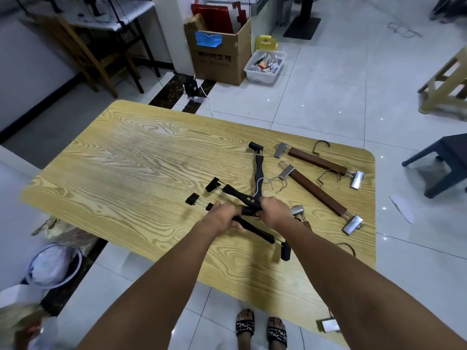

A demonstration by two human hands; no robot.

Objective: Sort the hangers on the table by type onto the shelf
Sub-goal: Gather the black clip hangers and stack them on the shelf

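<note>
Several clip hangers lie on the wooden table [141, 157]. Black hangers cross each other near its middle: one [258, 168] points away from me, another [236, 195] bears gold characters, and a third [255, 229] runs toward the near edge. My left hand [222, 215] grips a black hanger bar. My right hand [274, 210] holds the crossing point of the black hangers. Two brown wooden hangers with metal clips lie to the right, one far [317, 160] and one nearer [318, 194]. A third brown hanger [302, 221] is mostly hidden under my right arm.
A cardboard box [218, 54] and a plastic tub [264, 68] stand on the floor beyond the table. A dark stool [442, 157] sits at the right, a wooden chair [98, 56] at the far left. Bags [55, 261] lie at the left. No shelf is in view.
</note>
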